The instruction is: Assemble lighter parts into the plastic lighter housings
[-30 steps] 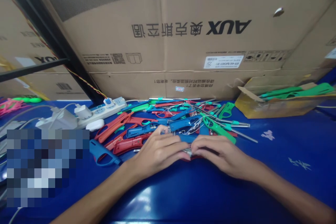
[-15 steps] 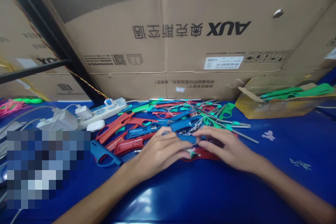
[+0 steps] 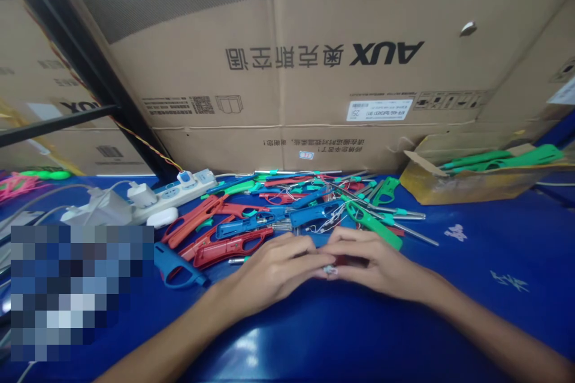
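My left hand (image 3: 285, 266) and my right hand (image 3: 375, 260) meet at the middle of the table, fingers closed and fingertips touching. A small pale part (image 3: 330, 270) shows pinched between them, too small to name. Within my right hand's curled fingers, a dark red lighter shell (image 3: 353, 261) is partly visible; most of it is hidden. Just beyond the fingertips lies a blue piece (image 3: 320, 240). Left of my left hand are a red lighter half-shell (image 3: 231, 248) and a blue lighter shell (image 3: 179, 266).
Behind the hands spreads a pile of red, blue and green lighter shells, metal tubes and thin white wires (image 3: 330, 219). An open carton (image 3: 471, 187) with green shells stands right. A power strip (image 3: 179, 191) with plugs lies left. A large cardboard sheet (image 3: 278, 84) walls the back.
My hands have drawn together and slightly toward me, with the red shell now mostly covered by the fingers. A green shell behind my right hand is more exposed. The view has shifted slightly.
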`<state>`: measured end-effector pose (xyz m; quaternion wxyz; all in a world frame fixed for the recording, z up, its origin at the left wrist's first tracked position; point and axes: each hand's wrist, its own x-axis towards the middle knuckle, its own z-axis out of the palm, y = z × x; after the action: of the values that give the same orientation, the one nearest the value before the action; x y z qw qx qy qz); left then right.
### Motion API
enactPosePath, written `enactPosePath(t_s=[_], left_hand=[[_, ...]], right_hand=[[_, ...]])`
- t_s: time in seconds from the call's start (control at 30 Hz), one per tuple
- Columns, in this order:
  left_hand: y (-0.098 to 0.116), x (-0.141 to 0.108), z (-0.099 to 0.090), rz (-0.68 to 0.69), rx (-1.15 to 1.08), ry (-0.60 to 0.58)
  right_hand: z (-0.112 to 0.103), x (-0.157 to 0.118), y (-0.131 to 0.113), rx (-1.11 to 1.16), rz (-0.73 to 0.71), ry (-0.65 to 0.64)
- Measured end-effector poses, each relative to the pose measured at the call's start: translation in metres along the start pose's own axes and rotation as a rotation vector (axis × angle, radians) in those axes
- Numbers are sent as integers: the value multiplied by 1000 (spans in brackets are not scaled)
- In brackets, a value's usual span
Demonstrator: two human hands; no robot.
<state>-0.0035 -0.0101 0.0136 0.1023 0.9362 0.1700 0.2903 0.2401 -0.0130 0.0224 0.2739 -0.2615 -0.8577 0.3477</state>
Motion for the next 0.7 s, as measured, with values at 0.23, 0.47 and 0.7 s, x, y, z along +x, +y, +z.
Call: enactPosePath(t_s=[0.23,0.47,0.7], left_hand=[[1,-2,7,-110,-189,52],[-6,2,8,-240,-24,16],[-14,0,11,-267,110,-107]], right_hand=[[-1,-3,0,-28,-18,66],[-19,-6,1,-203,50,74],[-44,-18,0,-249,289,-123]])
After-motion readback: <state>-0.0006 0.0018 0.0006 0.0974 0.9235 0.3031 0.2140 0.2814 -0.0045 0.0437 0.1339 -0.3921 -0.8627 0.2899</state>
